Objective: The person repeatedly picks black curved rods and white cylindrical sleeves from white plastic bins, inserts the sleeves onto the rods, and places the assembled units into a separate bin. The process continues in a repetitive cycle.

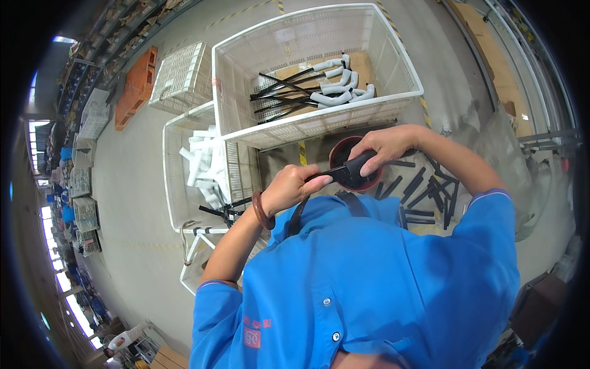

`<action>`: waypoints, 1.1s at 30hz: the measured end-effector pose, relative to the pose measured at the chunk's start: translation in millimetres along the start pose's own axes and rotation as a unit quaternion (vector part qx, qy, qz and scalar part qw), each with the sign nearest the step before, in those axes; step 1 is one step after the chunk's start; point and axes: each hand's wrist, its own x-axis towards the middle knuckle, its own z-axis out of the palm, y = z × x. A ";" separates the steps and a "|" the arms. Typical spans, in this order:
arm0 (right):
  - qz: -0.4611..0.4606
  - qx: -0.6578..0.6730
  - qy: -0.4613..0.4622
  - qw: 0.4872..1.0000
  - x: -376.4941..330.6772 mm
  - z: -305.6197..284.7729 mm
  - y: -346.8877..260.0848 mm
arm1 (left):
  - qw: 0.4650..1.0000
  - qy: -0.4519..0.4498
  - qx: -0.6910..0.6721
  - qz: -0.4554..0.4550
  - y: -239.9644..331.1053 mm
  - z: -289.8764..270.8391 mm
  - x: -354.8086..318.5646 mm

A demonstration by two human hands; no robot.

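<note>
My left hand [292, 187] is closed round a thin black rod [335, 175], held in front of my body. My right hand [390, 146] grips a thicker black handle sleeve [358, 163] at the rod's right end, fingers wrapped over it. Below both hands stands a round red tub [332, 154]; its contents are dark and partly hidden by my hands. Several short black tubes [437, 192] lie scattered to the right of the tub.
Ahead, a large white crate [313, 128] holds several black rods with white-wrapped curved ends [344, 92]. Left of it, another white crate [174, 203] contains white wrapped pieces [198, 161] and black rods. An orange pallet [136, 87] and an upturned-looking crate [181, 77] stand farther left.
</note>
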 end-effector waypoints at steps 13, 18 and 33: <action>-0.065 -0.268 0.332 0.902 38.0 9.4 -43.5 | 0.971 0.135 -0.145 0.132 -19.7 -47.5 -6.5; -0.058 -0.085 0.317 0.943 -29.0 -61.4 -77.0 | 0.955 0.025 -0.296 -0.016 -18.0 -56.7 -47.0; -0.163 -0.361 0.233 0.888 97.9 -80.3 -95.2 | 0.920 0.262 -0.271 -0.108 18.9 9.3 -106.2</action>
